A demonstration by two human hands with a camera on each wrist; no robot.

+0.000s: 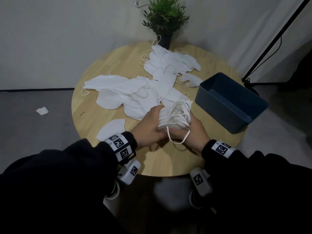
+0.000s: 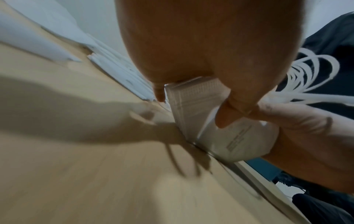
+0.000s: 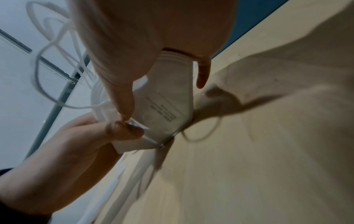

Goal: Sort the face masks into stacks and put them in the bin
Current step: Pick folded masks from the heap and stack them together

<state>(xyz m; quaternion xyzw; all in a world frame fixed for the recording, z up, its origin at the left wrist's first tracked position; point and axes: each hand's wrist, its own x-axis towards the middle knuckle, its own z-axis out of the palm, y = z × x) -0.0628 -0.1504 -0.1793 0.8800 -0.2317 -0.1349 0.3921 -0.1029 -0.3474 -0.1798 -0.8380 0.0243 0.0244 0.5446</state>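
A stack of folded white face masks (image 1: 175, 119) stands on edge on the round wooden table (image 1: 94, 119), ear loops sticking up. My left hand (image 1: 148, 130) grips its left side and my right hand (image 1: 194, 130) grips its right side. In the left wrist view the mask stack (image 2: 193, 106) rests its lower edge on the wood, pinched by my left hand (image 2: 191, 60). In the right wrist view the mask stack (image 3: 168, 104) shows printed text, with my right hand (image 3: 153, 45) curled over it. Loose masks (image 1: 135, 92) lie scattered behind. The blue bin (image 1: 231, 102) stands to the right.
A second heap of masks (image 1: 172, 63) lies at the back by a potted plant (image 1: 164, 19). One single mask (image 1: 111, 129) lies near my left wrist. A black stand pole (image 1: 276, 38) rises at the right. A scrap of white (image 1: 42, 110) lies on the floor.
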